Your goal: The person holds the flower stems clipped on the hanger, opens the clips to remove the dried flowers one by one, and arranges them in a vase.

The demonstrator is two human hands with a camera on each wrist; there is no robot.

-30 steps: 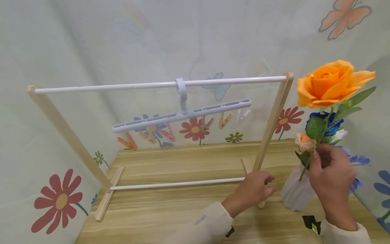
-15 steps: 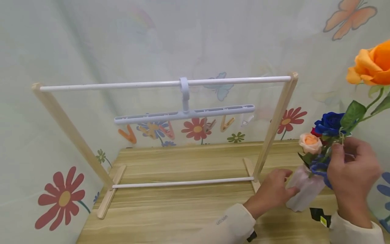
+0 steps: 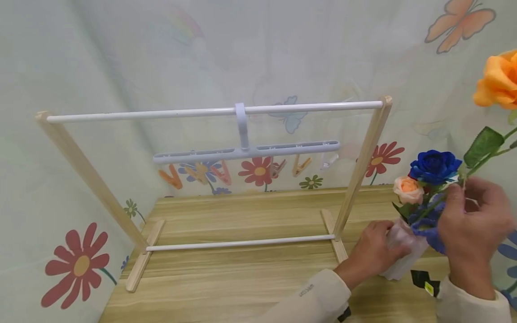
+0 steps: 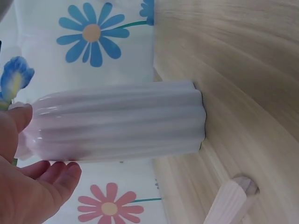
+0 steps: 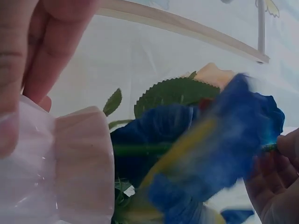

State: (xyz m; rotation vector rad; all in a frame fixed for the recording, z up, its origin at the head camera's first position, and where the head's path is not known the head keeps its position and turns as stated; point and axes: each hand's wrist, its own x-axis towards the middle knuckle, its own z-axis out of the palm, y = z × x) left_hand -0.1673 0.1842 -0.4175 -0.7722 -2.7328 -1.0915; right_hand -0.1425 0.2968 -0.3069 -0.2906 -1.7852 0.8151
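Observation:
My left hand [image 3: 373,249] holds the white ribbed vase [image 4: 121,123] round its upper part, thumb on one side and fingers on the other. The vase stands on the wooden table and contains a blue rose [image 3: 435,166], a peach rose [image 3: 408,189] and blue-and-yellow petalled flowers [image 5: 205,149]. Above and right of it, my right hand [image 3: 476,220] pinches the green stem of an orange rose [image 3: 498,80], whose bloom is cut off by the head view's right edge. The stem's lower end runs down among the flowers; whether it enters the vase is hidden.
A wooden rack with a white top bar [image 3: 315,108] stands left of the vase. From it hangs a pale blue hanger [image 3: 246,152] with several coloured clothes pegs. Dark leaves [image 3: 424,281] with a yellow tag lie between my forearms. A flower-print curtain hangs behind.
My left hand has moved right and taken hold of the vase. My right hand has carried the orange rose to the right. The hanger has swung to nearly level.

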